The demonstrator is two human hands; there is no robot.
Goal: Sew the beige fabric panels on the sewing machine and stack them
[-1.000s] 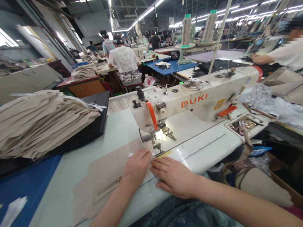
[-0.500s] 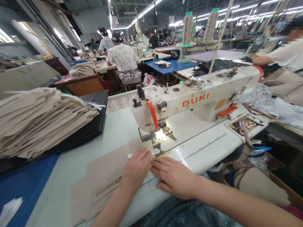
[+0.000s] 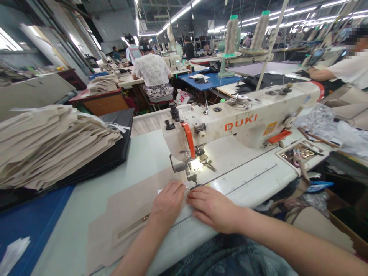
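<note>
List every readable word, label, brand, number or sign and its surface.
"DUKI": orange letters on the white metal sewing machine.
Too small: print on its yellow rectangular sticker.
Too small: any figures on the straight black ruler scale.
Blurred: red characters on the white plastic bag.

Reads "DUKI" in orange capitals along the arm of the sewing machine (image 3: 244, 128). Too small to make out on the yellow label (image 3: 270, 128), on the ruler scale (image 3: 253, 179) and in red on the plastic bag (image 3: 183, 97).
</note>
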